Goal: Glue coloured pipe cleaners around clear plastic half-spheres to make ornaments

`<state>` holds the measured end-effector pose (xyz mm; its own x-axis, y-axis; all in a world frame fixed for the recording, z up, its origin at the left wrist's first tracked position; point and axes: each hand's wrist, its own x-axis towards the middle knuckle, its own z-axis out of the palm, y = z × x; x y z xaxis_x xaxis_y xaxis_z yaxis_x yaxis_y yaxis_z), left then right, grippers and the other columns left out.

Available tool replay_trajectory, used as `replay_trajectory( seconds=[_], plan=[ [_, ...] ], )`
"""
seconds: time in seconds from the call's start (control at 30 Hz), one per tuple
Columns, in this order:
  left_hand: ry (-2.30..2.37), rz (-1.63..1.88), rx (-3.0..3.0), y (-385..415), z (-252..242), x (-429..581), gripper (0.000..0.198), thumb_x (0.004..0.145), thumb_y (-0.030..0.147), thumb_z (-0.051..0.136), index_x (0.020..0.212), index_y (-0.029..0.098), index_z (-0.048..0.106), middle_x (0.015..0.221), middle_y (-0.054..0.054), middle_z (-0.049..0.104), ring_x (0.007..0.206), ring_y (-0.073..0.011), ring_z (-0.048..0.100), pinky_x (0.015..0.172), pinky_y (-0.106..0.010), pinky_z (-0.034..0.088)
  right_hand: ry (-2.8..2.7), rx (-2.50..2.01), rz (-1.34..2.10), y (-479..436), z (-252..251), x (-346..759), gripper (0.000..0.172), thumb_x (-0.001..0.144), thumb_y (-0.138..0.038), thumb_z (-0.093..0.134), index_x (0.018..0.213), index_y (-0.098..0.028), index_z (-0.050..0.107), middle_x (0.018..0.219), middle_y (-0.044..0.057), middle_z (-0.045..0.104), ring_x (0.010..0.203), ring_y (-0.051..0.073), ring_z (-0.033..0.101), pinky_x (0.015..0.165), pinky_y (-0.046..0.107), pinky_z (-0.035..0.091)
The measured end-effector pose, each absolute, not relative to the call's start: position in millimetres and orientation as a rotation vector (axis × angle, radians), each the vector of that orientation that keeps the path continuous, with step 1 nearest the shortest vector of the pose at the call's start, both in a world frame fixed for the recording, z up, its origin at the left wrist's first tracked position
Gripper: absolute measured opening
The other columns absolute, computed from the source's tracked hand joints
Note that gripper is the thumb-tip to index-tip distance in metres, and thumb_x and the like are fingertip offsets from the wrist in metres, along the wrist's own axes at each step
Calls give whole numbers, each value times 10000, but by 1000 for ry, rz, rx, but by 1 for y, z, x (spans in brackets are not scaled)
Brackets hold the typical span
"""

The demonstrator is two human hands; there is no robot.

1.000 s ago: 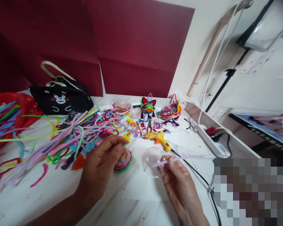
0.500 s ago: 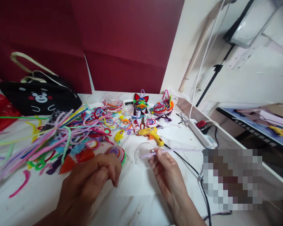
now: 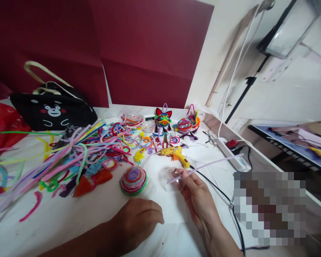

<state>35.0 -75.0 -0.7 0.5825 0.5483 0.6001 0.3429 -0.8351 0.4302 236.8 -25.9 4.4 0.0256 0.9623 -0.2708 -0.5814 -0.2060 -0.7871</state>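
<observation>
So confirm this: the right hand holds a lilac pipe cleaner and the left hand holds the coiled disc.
Not quite: in the head view the left hand lies on the table, off the coiled disc. The right hand does hold the lilac pipe cleaner.

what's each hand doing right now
left hand: fingers curled, resting on the table, nothing visible in it
right hand: closed on a lilac pipe cleaner

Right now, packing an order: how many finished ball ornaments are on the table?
2. The red-eared one stands at the back; the other sits just right of it. The pipe-cleaner pile may hide more.
</observation>
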Motion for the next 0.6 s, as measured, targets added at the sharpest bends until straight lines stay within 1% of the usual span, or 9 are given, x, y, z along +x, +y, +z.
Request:
replay_trajectory(
  seconds=[0.07, 0.17, 0.23, 0.3, 0.37, 0.43, 0.53, 0.6],
  plan=[
    [775, 1072, 2548, -78, 1, 34, 274, 881, 32, 506, 1067, 207, 605, 918, -54, 728, 843, -149, 682, 777, -242, 507, -569, -1036, 1475, -28, 4, 241, 368, 622, -428, 887, 852, -165, 771, 1014, 66, 741, 976, 185, 652, 896, 300, 511],
    [799, 1094, 2523, -79, 0, 33, 303, 878, 42, 491, 1089, 217, 620, 911, -62, 719, 835, -155, 680, 758, -246, 517, -654, -1110, 1359, -31, 0, 249, 394, 649, -469, 861, 915, -190, 781, 1061, 55, 742, 1093, 212, 617, 1024, 351, 431],
    [754, 1160, 2475, -77, -2, 31, 316, 897, 52, 482, 1129, 212, 623, 911, -74, 712, 821, -153, 681, 733, -234, 529, -723, -1122, 1282, -32, -3, 254, 388, 695, -482, 828, 964, -208, 779, 1141, 55, 730, 1208, 229, 567, 1107, 381, 350],
    [721, 1210, 2423, -75, -4, 29, 332, 914, 45, 481, 1168, 207, 621, 920, -79, 708, 812, -147, 683, 714, -220, 537, -780, -1134, 1219, -34, -4, 257, 355, 730, -481, 802, 970, -221, 778, 1248, 57, 693, 1288, 233, 516, 1142, 385, 299],
    [734, 1226, 2406, -74, -4, 27, 329, 926, 43, 498, 1183, 207, 621, 930, -77, 713, 818, -144, 689, 715, -212, 543, -825, -1141, 1181, -38, -1, 260, 311, 747, -474, 791, 939, -229, 780, 1326, 56, 651, 1314, 236, 497, 1144, 381, 294],
    [778, 1247, 2421, -74, -1, 25, 274, 937, 75, 528, 1151, 213, 631, 920, -62, 728, 823, -140, 698, 726, -202, 542, -884, -1139, 1185, -42, 3, 262, 292, 766, -473, 777, 931, -231, 777, 1336, 63, 644, 1295, 243, 515, 1129, 387, 313],
    [865, 1275, 2445, -76, 7, 21, 154, 957, 154, 545, 1049, 233, 641, 870, -20, 748, 804, -130, 707, 749, -192, 529, -1042, -1132, 1244, -51, 11, 267, 308, 834, -486, 710, 996, -229, 762, 1258, 77, 685, 1236, 249, 554, 1092, 391, 351],
    [909, 1275, 2442, -80, 12, 17, 86, 958, 217, 561, 987, 253, 634, 810, 8, 742, 760, -129, 703, 719, -194, 520, -1149, -1149, 1261, -57, 16, 270, 318, 864, -503, 667, 995, -228, 758, 1169, 75, 715, 1168, 245, 579, 1036, 369, 388]
  ],
)
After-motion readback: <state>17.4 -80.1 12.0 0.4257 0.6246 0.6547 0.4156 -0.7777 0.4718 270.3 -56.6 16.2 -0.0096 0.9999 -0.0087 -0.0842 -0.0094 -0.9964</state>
